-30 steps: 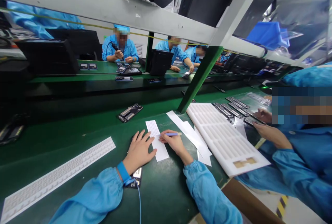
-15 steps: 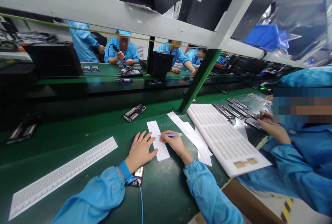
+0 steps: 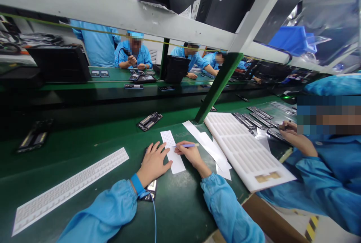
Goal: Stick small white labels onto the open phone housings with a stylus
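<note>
My left hand point(image 3: 153, 162) lies flat with fingers spread on a dark phone body point(image 3: 150, 189) and touches the left edge of a small white sticker sheet point(image 3: 172, 152) on the green mat. My right hand point(image 3: 191, 154) is closed around a thin blue-handled tool point(image 3: 188, 145), whose tip rests on that sheet. Both arms wear blue sleeves, and a blue wrist strap with a cord circles my left wrist.
A long white sticker strip point(image 3: 70, 188) lies at left. White paper strips point(image 3: 207, 146) and a white foam tray point(image 3: 244, 151) lie at right. An open phone body point(image 3: 149, 121) sits further back. A co-worker's hand point(image 3: 293, 136) works on dark parts at right; others sit across.
My hands stay almost still on the sheet. The co-worker at right has pulled one hand back toward the dark parts. A person in blue has walked in at the back left.
</note>
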The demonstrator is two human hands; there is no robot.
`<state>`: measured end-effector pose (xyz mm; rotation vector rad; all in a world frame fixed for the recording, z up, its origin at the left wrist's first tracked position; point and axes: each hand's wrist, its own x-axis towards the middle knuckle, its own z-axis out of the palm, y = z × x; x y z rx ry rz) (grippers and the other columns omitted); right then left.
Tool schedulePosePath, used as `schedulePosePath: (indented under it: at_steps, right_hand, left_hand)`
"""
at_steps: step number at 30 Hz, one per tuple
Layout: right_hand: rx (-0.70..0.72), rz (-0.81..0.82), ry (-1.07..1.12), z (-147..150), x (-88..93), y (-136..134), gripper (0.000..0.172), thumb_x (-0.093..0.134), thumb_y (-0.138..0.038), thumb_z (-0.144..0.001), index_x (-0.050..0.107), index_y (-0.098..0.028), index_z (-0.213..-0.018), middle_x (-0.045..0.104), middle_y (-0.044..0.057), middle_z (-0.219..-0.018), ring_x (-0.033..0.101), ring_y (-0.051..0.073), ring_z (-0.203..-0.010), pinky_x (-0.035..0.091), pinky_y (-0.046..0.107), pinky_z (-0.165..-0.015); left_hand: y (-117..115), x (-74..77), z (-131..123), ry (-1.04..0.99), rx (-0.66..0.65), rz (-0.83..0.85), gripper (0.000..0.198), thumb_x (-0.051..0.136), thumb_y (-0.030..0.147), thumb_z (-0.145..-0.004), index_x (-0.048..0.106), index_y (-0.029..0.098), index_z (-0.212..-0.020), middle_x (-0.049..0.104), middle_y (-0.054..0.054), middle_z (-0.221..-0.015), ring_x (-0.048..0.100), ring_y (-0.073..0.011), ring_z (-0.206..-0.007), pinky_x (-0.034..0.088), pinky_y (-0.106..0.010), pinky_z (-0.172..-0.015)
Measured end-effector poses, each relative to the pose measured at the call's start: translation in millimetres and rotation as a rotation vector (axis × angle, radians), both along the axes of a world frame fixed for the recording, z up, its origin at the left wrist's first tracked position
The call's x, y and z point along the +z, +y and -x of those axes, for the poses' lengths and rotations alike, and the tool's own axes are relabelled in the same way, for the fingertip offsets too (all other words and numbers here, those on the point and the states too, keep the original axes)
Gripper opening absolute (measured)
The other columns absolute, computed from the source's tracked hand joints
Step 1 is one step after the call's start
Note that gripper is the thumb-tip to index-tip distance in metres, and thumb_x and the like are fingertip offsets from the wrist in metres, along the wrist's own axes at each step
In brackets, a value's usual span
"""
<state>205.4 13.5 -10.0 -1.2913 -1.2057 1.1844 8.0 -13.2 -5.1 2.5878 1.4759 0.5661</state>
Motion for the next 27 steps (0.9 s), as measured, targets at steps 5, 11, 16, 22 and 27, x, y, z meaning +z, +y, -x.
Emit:
schedulePosePath:
  at_steps: [5,11,16,22,27]
  right_hand:
    - [-0.005,0.0,0.0,0.3,0.0,0.0,0.024,0.076,-0.038,-0.071,0.072,-0.015,-0.077,0.074,0.007,-0.069,0.073,0.022,-0.065,0.061,0.029,-0.061]
    - [-0.003,-0.003,0.024,0.0,-3.0,0.9,0.023,0.077,-0.037,-0.071,0.073,-0.015,-0.077,0.075,0.007,-0.07,0.073,0.021,-0.065,0.061,0.029,-0.061]
    - [0.003,-0.007,0.047,-1.3,-6.9,2.9,0.028,0.079,-0.041,-0.069,0.073,-0.015,-0.079,0.074,0.008,-0.069,0.073,0.022,-0.064,0.062,0.032,-0.061]
    - [0.002,-0.003,0.079,-1.5,-6.1,2.2,0.028,0.08,-0.04,-0.068,0.073,-0.015,-0.08,0.074,0.008,-0.069,0.073,0.022,-0.063,0.061,0.031,-0.06]
    - [-0.012,0.0,0.091,-0.1,-3.4,0.5,0.029,0.08,-0.039,-0.067,0.073,-0.014,-0.079,0.074,0.008,-0.068,0.072,0.021,-0.062,0.06,0.029,-0.059]
  left_hand:
    - [0.3,-0.9,0.2,0.001,-0.001,0.001,0.045,0.059,0.045,-0.086,0.06,0.027,-0.128,0.05,-0.003,-0.144,0.039,-0.0323,-0.135,0.027,-0.053,-0.114]
    - [1.1,-1.8,0.7,0.002,-0.001,0.002,0.046,0.059,0.045,-0.087,0.06,0.026,-0.128,0.05,-0.004,-0.143,0.038,-0.0323,-0.135,0.026,-0.053,-0.114]
    - [0.4,-1.5,0.3,-0.001,0.001,0.007,0.046,0.059,0.046,-0.087,0.059,0.027,-0.129,0.05,-0.003,-0.144,0.038,-0.0314,-0.136,0.026,-0.052,-0.115]
    - [-0.3,1.0,1.5,-0.006,0.001,0.018,0.046,0.059,0.045,-0.087,0.059,0.027,-0.129,0.05,-0.003,-0.144,0.038,-0.0312,-0.136,0.026,-0.051,-0.115]
    - [-0.8,-0.5,1.3,-0.021,-0.006,0.021,0.046,0.06,0.045,-0.086,0.059,0.027,-0.128,0.05,-0.003,-0.144,0.038,-0.0319,-0.136,0.026,-0.052,-0.115]
